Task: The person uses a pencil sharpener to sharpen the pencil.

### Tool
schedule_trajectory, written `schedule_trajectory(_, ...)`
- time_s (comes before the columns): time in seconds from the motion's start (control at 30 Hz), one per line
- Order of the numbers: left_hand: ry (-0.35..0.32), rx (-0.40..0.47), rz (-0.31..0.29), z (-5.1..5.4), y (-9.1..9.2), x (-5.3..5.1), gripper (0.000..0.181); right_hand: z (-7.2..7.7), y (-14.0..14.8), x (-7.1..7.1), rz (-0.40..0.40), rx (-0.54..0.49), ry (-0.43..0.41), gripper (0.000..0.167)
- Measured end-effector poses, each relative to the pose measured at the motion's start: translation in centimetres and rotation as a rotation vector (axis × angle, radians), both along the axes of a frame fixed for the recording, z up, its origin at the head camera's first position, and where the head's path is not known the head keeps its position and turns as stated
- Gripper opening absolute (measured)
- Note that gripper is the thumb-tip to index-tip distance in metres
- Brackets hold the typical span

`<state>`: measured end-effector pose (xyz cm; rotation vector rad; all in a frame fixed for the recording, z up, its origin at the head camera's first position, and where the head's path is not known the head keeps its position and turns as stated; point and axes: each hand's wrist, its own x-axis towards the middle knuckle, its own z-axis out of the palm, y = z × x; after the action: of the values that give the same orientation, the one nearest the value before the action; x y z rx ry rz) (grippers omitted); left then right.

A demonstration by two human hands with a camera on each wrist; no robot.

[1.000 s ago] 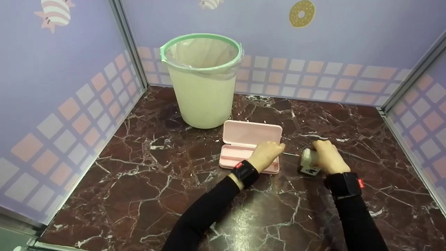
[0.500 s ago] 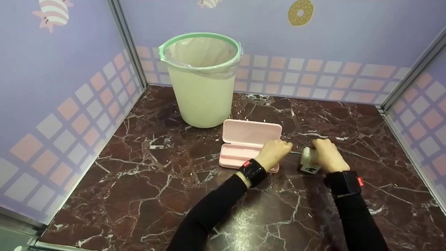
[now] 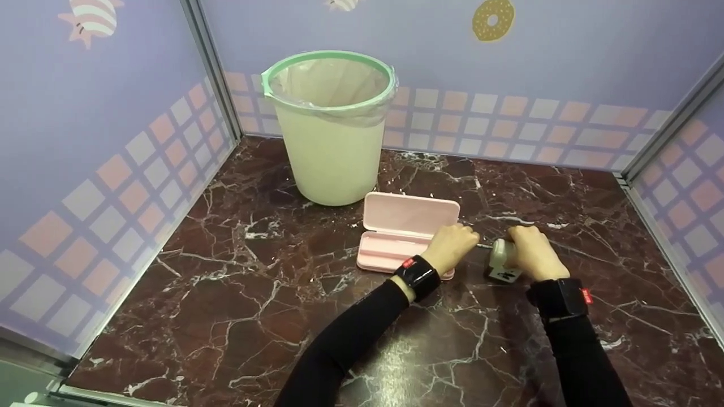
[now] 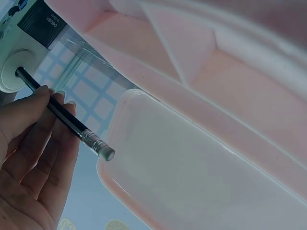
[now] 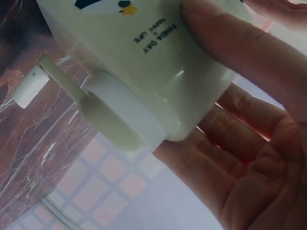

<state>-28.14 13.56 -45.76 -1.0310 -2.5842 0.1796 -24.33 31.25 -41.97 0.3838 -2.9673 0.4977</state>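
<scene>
Between thumb and fingers my left hand (image 3: 454,247) pinches a dark pencil (image 4: 62,114) with a worn eraser end in a metal band. The pencil's other end sits in the round hole of a hand-crank pencil sharpener (image 3: 501,261). My right hand (image 3: 534,253) grips the sharpener's body from the right, thumb on one side and fingers beneath. In the right wrist view the sharpener's crank handle (image 5: 62,82) with its white knob stands free of the fingers. Just left of the hands lies an open pink pencil case (image 3: 410,213), with divided compartments, partly covered by my left hand.
A pale green waste bin (image 3: 334,152) with a clear liner stands behind the pencil case. Small white bits are scattered near its base on the dark marbled tabletop (image 3: 226,316). Patterned panels (image 3: 565,73) enclose the table at the back and sides.
My left hand has moved right, bringing the pencil from just short of the sharpener into its hole. The right hand and sharpener stay nearly in place.
</scene>
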Motion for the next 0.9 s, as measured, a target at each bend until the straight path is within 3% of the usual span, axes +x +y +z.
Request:
schedule_trajectory(0.2,-0.017,-0.015,0.012,0.2,0.3,0.1,0.021,-0.2,0.1,0.0,0.016,0.016,0.029,0.028)
schedule_trajectory(0.47,0.027,-0.025,-0.036,-0.1,0.7,0.0,0.021,-0.3,0.3,0.1,0.005,0.015,0.025,0.029)
schedule_trajectory(0.9,0.069,0.002,-0.047,-0.2,1.1,0.0,0.02,-0.2,0.1,-0.1,-0.006,0.0,0.016,0.028)
